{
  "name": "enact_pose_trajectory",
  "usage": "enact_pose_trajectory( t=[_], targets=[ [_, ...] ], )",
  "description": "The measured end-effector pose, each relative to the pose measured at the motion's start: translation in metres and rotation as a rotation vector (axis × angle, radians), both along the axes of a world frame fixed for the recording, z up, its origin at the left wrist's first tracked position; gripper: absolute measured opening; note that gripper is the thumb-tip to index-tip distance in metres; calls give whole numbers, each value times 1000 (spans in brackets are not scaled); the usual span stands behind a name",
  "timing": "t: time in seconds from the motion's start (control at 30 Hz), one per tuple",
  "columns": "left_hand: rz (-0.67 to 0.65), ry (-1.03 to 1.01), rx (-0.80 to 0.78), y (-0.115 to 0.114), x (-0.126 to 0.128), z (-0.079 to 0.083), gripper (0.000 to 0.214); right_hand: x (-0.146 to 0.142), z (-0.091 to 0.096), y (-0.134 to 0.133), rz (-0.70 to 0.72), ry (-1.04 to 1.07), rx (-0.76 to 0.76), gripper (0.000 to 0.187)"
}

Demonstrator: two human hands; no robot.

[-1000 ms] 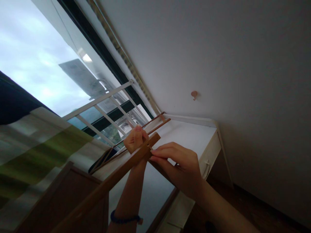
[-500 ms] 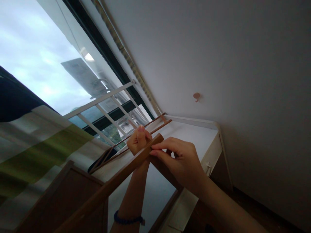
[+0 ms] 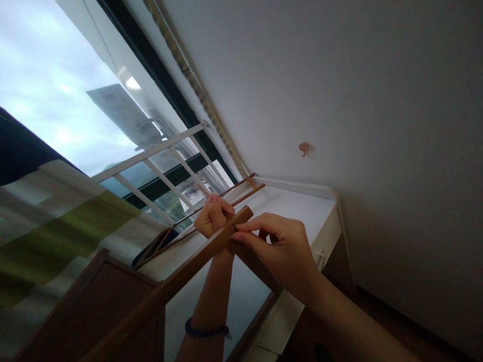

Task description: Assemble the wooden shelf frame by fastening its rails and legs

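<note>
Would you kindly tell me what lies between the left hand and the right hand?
In the head view, the end of the wooden bar lies between the left hand, partly hidden behind it, and the right hand, beside it.

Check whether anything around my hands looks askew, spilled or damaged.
Nothing spilled or plainly damaged stands out. The wooden bar slants, but so do the desk and rail, which suggests a tilted camera rather than anything askew. Your right hand covers part of the bar near its end, so I can't judge that spot.
</note>
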State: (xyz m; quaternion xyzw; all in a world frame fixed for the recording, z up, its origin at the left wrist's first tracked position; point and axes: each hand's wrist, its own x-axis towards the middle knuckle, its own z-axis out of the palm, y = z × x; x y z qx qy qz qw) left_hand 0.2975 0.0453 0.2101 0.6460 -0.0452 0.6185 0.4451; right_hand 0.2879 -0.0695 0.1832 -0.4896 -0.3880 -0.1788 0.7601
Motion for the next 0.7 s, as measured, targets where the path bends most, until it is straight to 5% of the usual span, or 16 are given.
enact_pose_trajectory(
  t=[0.7],
  targets=[
    [13,90,107,5,-5,2,42,-5,18,-10,-203,-123,-209,11]
  ],
)
